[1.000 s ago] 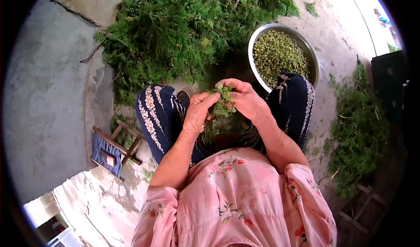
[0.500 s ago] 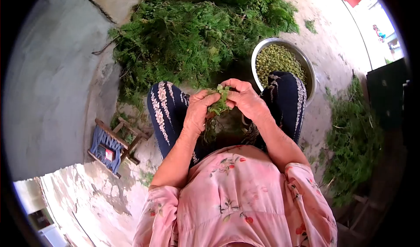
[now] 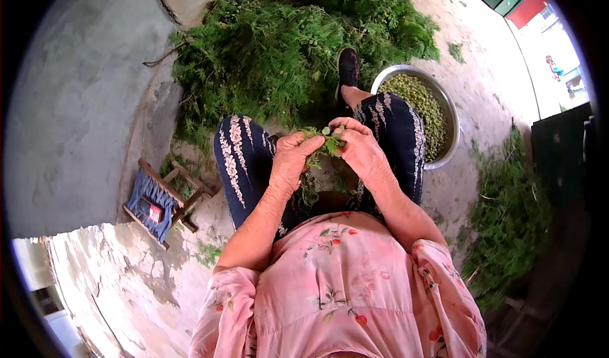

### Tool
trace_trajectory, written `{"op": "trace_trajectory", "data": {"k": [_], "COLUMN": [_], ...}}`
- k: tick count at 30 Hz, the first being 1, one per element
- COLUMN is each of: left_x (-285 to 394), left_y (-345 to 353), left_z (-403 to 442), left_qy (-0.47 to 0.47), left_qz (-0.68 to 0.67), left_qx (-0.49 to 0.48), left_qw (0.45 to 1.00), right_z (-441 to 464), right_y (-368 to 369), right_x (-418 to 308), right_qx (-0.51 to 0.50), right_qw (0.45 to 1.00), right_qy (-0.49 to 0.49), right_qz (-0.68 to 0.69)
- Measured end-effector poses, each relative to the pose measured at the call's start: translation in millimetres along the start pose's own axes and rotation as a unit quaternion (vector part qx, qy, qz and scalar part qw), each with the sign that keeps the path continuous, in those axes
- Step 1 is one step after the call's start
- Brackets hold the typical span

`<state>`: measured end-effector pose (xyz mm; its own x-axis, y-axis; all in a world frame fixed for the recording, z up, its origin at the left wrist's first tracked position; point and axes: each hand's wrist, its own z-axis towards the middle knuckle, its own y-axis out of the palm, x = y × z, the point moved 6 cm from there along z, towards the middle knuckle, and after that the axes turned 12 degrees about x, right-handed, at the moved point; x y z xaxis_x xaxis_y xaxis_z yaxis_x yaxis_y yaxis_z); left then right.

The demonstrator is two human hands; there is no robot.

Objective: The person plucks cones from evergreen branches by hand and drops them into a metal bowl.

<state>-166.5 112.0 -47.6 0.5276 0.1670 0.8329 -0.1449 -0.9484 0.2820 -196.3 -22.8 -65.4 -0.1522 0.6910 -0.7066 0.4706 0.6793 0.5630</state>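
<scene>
Between my two hands, above my lap, is a green leafy sprig that looks like conifer foliage. My left hand is closed around its stem side, with thumb and fingers pressed together. Opposite it, the fingers of my right hand pinch the sprig's other side. A small round green cone shows at the top, between the fingertips. To the right, beside my knee, stands a metal basin holding many small round green cones; my knee hides part of it.
A large heap of green branches lies ahead of my feet. More branches lie at the right. A low wooden stool with a blue woven seat stands at the left, a small dark object on it. My shoe is by the basin.
My right leg has shifted, so my shoe now shows beside the heap and more of the knee's side is seen. My hands stay together at the sprig, with the fingers slightly moved.
</scene>
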Motion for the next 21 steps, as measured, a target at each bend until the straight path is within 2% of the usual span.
{"op": "trace_trajectory", "data": {"k": [3, 5, 7, 8, 10, 11, 13, 15, 16, 18, 21], "left_x": [-0.2, -3.2, -6.0, -10.9, -11.7, -13.8, -12.8, -15.3, -16.8, -16.0, -22.6], "left_y": [-3.6, -5.0, -2.9, -3.2, -3.5, -5.0, -3.7, -2.5, -0.4, 6.2, 9.0], "left_z": [1.3, 3.7, 6.6, 9.8, 13.9, 15.1, 14.1, 16.7, 17.6, 15.4, 14.2], "left_qy": [-0.001, 0.005, 0.015, 0.013, 0.075, 0.073, 0.096, 0.084, 0.074, 0.05, 0.0], "left_qz": [-0.011, -0.023, -0.011, -0.01, 0.054, 0.054, 0.148, 0.141, 0.132, 0.087, 0.019], "left_qx": [0.01, 0.004, 0.014, 0.013, -0.002, -0.001, -0.011, -0.02, -0.029, -0.033, -0.054], "left_qw": [1.0, 1.0, 1.0, 1.0, 0.996, 0.996, 0.984, 0.986, 0.988, 0.994, 0.998], "right_z": [-1.1, -2.6, -8.1, -7.1, -3.5, -2.4, -2.4, -1.5, -1.0, -1.0, -2.0], "right_y": [-1.3, 2.4, 10.7, 10.0, 6.6, 6.9, 5.3, -3.3, -6.8, -8.4, -14.4], "right_x": [0.7, 0.7, -4.8, -3.9, 0.0, 2.3, 2.9, 9.2, 11.0, 17.7, 23.8], "right_qx": [0.035, 0.032, 0.026, -0.013, -0.018, -0.026, -0.018, 0.016, 0.018, -0.014, 0.009], "right_qw": [0.997, 0.998, 0.997, 0.985, 0.977, 0.967, 0.964, 0.99, 0.99, 0.996, 0.989], "right_qy": [0.036, 0.04, 0.007, -0.011, -0.015, -0.021, -0.028, 0.03, 0.032, 0.093, 0.134], "right_qz": [0.057, 0.048, -0.078, -0.173, -0.214, -0.253, -0.262, -0.139, -0.138, -0.004, 0.063]}}
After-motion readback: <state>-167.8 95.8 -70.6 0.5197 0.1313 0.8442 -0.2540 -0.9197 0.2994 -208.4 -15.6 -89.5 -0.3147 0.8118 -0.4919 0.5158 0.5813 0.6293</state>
